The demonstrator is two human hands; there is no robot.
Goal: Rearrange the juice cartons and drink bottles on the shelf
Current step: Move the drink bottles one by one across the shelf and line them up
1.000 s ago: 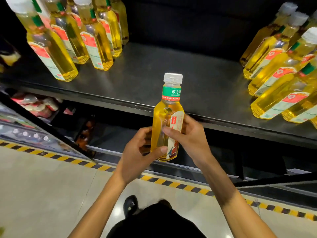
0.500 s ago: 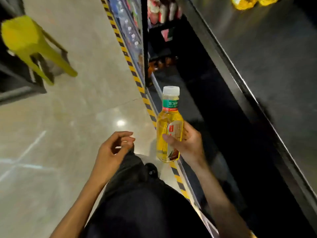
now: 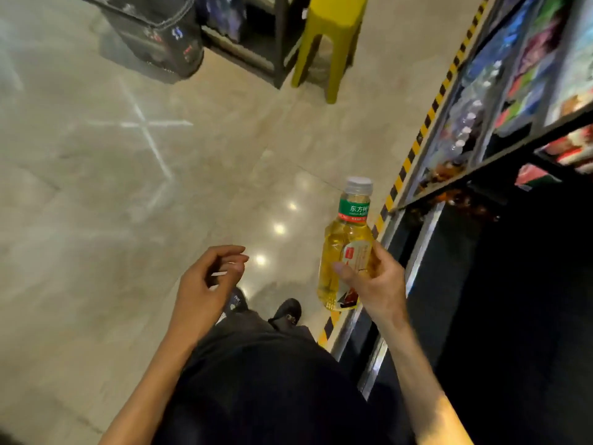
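My right hand (image 3: pixel 377 284) grips a yellow drink bottle (image 3: pixel 345 248) with a white cap and a green neck label, holding it upright over the floor beside the shelf unit. My left hand (image 3: pixel 208 284) hangs in the air to the left of it, fingers loosely curled, holding nothing. The shelf unit (image 3: pixel 481 162) runs along the right side, with packaged goods and small bottles on its lower levels. The shelf with the other yellow bottles is out of view.
A yellow plastic stool (image 3: pixel 330 36) stands on the tiled floor ahead. A black bag or cart (image 3: pixel 154 30) sits at the top left beside a dark rack (image 3: pixel 256 49). Yellow-black hazard tape (image 3: pixel 426 123) marks the shelf base. My dark trousers and shoes (image 3: pixel 288 311) show below.
The view has swung left, away from the shelf toward the aisle floor. My left hand let go of the bottle, which stays in my right hand.
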